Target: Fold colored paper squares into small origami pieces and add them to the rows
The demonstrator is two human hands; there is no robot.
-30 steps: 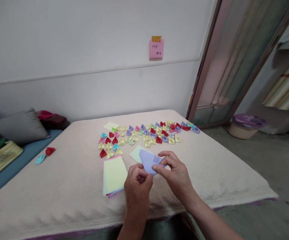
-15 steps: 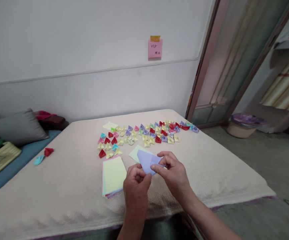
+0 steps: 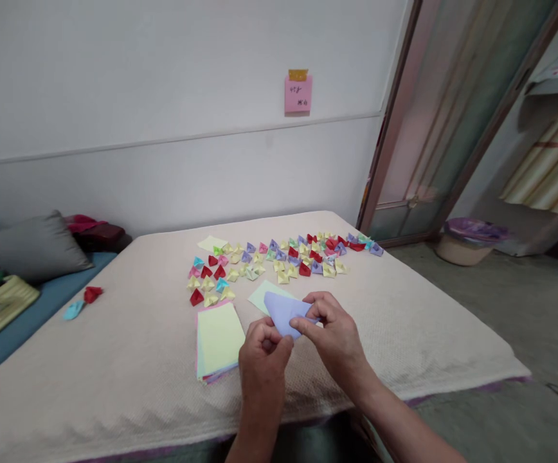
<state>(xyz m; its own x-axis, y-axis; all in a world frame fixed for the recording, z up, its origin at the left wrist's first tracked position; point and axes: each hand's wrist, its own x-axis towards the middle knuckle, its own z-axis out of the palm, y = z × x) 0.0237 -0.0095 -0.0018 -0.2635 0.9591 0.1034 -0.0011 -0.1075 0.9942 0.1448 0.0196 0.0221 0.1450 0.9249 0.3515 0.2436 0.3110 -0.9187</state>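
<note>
Both hands hold a folded lilac paper sheet (image 3: 283, 310) just above the table. My left hand (image 3: 263, 352) pinches its lower corner with closed fingers. My right hand (image 3: 333, 333) pinches its right edge between thumb and fingers. A light green sheet (image 3: 261, 295) lies on the cloth right behind the lilac paper. A stack of coloured paper (image 3: 218, 339) with a pale yellow top sheet sits just left of my left hand. Beyond, several small folded paper pieces (image 3: 279, 259) in red, yellow, purple, pink and blue are spread in a band.
A beige cloth covers the table (image 3: 115, 360). At the left, a grey pillow (image 3: 33, 247), a red and a blue folded piece (image 3: 83, 301) lie on a blue mat. A pink note (image 3: 298, 93) hangs on the wall. A basin (image 3: 469, 241) stands on the floor at right.
The hands and lilac paper have barely moved; the right thumb and fingers have closed slightly further along the paper's right edge.
</note>
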